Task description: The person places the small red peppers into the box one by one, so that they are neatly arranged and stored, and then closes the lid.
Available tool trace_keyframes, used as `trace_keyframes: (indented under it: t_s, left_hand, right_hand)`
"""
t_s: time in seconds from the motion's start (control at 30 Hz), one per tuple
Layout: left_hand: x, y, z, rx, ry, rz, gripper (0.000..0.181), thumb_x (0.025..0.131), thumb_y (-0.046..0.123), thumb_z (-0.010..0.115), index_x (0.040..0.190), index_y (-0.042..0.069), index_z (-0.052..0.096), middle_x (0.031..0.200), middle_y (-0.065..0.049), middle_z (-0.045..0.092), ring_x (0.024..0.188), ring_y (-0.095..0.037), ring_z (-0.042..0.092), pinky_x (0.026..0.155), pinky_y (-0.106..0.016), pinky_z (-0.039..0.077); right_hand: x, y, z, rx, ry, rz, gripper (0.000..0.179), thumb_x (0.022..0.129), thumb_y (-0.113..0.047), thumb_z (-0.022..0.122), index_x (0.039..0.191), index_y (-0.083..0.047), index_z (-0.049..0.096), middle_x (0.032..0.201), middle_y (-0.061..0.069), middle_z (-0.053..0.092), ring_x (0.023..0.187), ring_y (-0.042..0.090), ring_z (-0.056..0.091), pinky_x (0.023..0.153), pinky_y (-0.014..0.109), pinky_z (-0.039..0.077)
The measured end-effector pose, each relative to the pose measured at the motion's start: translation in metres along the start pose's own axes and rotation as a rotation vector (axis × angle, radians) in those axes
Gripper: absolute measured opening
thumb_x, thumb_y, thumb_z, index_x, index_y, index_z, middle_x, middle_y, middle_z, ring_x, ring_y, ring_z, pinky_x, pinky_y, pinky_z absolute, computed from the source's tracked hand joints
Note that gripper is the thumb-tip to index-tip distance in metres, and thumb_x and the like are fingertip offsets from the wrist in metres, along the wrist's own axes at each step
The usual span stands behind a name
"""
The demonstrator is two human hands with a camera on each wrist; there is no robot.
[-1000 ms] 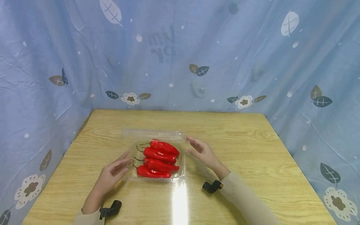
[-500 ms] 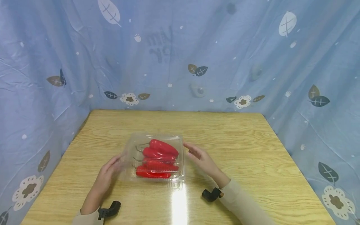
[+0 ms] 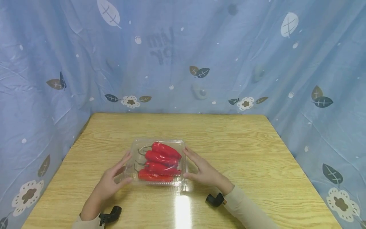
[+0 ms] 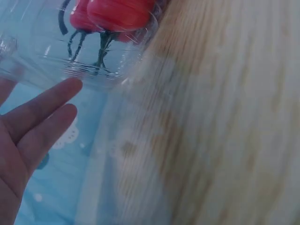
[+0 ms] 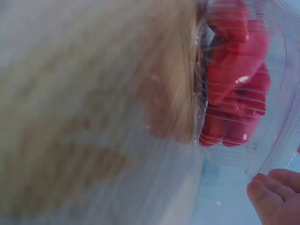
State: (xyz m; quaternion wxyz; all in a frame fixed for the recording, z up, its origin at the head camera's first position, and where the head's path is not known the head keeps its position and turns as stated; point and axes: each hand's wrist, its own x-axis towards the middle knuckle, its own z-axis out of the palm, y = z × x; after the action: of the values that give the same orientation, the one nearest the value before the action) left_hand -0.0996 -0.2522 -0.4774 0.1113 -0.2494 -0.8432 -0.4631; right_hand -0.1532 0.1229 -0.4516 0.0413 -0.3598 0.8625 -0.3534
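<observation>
A clear plastic clamshell box point(image 3: 157, 183) lies on the table in the head view with its lid down. Through the lid show several red chili peppers point(image 3: 161, 157), their green stems pointing left. My left hand point(image 3: 108, 183) is at the box's left side, thumb spread from the fingers. In the left wrist view its straight fingers point(image 4: 49, 101) lie close to the clear wall by the stems. At the right side my right hand point(image 3: 204, 171) has its fingertips against the rim. The right wrist view shows those fingers point(image 5: 272, 192) at the lid's edge.
The wood-grain table point(image 3: 228, 136) carries the box left of its middle. A blue patterned curtain point(image 3: 177, 57) hangs behind the table and along both sides. Black camera mounts sit on the left wrist point(image 3: 111, 215) and right wrist point(image 3: 215, 200).
The lid, standing folded back behind the peppers a second ago, has come forward and down over them. The left hand has moved back to the box's side; the right thumb has come to the rim.
</observation>
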Motion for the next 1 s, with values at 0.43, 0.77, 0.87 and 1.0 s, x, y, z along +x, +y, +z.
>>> trace_keyframes:
  t_s: [0.43,0.77,0.87,1.0]
  left_hand:
    - [0.003,0.009,-0.003,0.064,-0.086,-0.104,0.078,0.08,0.014,0.076,0.147,0.013,0.035,0.157,-0.012,0.021,0.135,0.01,0.021,0.1,-0.007,0.034]
    - [0.002,0.005,-0.004,-0.022,-0.134,-0.142,0.076,0.085,0.014,0.071,0.149,0.014,0.03,0.158,-0.016,0.017,0.135,0.012,0.016,0.102,-0.006,0.027]
    - [0.0,0.003,-0.004,-0.077,-0.15,-0.137,0.075,0.087,0.01,0.068,0.15,0.013,0.027,0.158,-0.016,0.014,0.136,0.012,0.014,0.103,-0.006,0.024]
    - [-0.001,0.003,-0.004,-0.133,-0.153,-0.109,0.075,0.087,0.0,0.064,0.15,0.01,0.024,0.158,-0.021,0.009,0.136,0.013,0.014,0.102,-0.008,0.027]
  right_hand:
    - [0.0,-0.003,-0.003,-0.009,-0.09,0.016,0.101,0.079,-0.047,0.073,0.153,-0.029,0.007,0.16,0.007,0.004,0.146,0.028,0.014,0.116,0.052,0.023]
    - [-0.005,-0.003,0.004,0.105,-0.11,-0.004,0.099,0.086,-0.031,0.069,0.153,-0.012,-0.001,0.159,0.01,-0.011,0.147,0.031,-0.002,0.116,0.059,0.012]
    - [-0.005,-0.002,0.007,0.133,-0.094,-0.035,0.1,0.086,-0.027,0.068,0.152,-0.007,-0.004,0.158,0.014,-0.014,0.146,0.033,-0.005,0.115,0.062,0.01]
    - [-0.008,-0.002,0.01,0.194,-0.085,0.016,0.104,0.086,-0.027,0.068,0.151,-0.006,-0.011,0.158,0.015,-0.016,0.146,0.034,-0.008,0.115,0.062,0.006]
